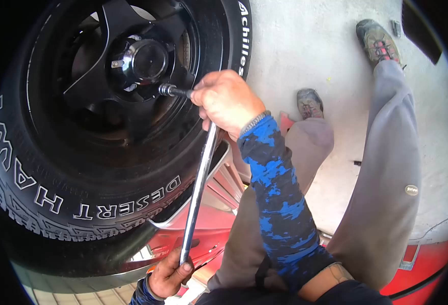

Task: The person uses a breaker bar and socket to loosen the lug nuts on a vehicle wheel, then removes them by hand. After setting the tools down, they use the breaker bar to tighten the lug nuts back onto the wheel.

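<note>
Grip is clenched at both ends of the long chrome steel wrench bar (198, 188): right hand (227, 101) at the top beside the small chrome socket (169, 90), left hand (169, 277) at the bottom. The socket meets the black spoked wheel (107, 96) just below its hub, and is best held square. The nut under it is hidden.

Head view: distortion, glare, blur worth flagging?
Head view: heavy fisheye with dark vignetted corners, bulging the black off-road tyre. Head view: pale concrete floor nearly washed out, black spoked wheel deep in shadow. Head view: bright glare along the long chrome lug wrench gripped by right hand and left hand; tyre lettering sharp, no visible motion blur.
</note>
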A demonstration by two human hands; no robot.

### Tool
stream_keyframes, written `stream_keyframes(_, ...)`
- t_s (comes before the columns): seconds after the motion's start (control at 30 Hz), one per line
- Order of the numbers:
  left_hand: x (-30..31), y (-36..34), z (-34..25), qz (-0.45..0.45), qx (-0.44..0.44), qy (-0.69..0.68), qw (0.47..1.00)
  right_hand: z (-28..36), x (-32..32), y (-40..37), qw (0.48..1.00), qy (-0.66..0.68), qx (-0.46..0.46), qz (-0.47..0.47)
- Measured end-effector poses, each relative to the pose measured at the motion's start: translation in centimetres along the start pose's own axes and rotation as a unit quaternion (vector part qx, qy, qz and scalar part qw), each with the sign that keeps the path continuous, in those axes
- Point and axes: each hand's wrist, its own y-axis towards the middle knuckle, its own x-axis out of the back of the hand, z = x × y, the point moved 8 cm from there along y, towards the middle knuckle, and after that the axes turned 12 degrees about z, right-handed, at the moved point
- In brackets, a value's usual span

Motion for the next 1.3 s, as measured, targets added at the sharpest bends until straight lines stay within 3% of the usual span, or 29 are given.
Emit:
stream_keyframes(0.5, 1.8, 2.6, 5.7, -0.03, -0.062, 0.015, 0.998, -0.7, -1.3, 1.9, 0.986, -0.076, 0.136, 0.055)
stream_keyframes(0.77, 1.6, 4.5, 7.4, -0.042, -0.079, 0.086, 0.992, 0.8, -2.9, 0.0, 0.954, -0.165, 0.235, 0.09)
stream_keyframes(0.9, 2.1, 4.0, 7.1, -0.069, -0.08, 0.043, 0.993, 0.8, -4.6, 2.0, 0.932, -0.235, 0.266, 0.07)
stream_keyframes(1.0, 2.3, 3.0, 6.6, -0.097, -0.096, 0.01, 0.991, 1.0, -7.4, 5.0, 0.854, -0.417, 0.305, 0.064)
stream_keyframes(1.03, 2.5, 2.3, 6.2, -0.119, -0.101, -0.009, 0.988, 1.7, -9.5, 4.6, 0.716, -0.575, 0.392, 0.058)
stream_keyframes(1.07, 2.4, 1.3, 5.5, -0.127, -0.102, -0.022, 0.986, 1.7, -9.6, 5.0, 0.714, -0.576, 0.393, 0.058)
stream_keyframes(1.1, 1.8, 0.0, 3.8, -0.148, -0.106, -0.057, 0.982, 2.3, -8.5, 5.8, 0.822, -0.462, 0.328, 0.064)
stream_keyframes(1.13, 1.2, -1.3, 2.1, -0.11, -0.135, -0.108, 0.979, 2.5, -7.6, 6.3, 0.906, -0.333, 0.251, 0.069)
stream_keyframes(1.17, 1.1, -2.8, 0.5, -0.072, -0.162, -0.159, 0.971, 2.2, -7.1, 6.4, 0.964, -0.196, 0.166, 0.072)
stream_keyframes(1.23, 2.0, -5.6, -3.2, -0.013, -0.217, -0.271, 0.937, 0.5, -7.0, 5.9, 0.993, 0.09, -0.018, 0.072)
stream_keyframes(1.3, 3.1, -6.9, -9.1, 0.019, -0.238, -0.358, 0.903, -1.2, -6.8, 5.9, 0.971, 0.232, -0.046, 0.024)
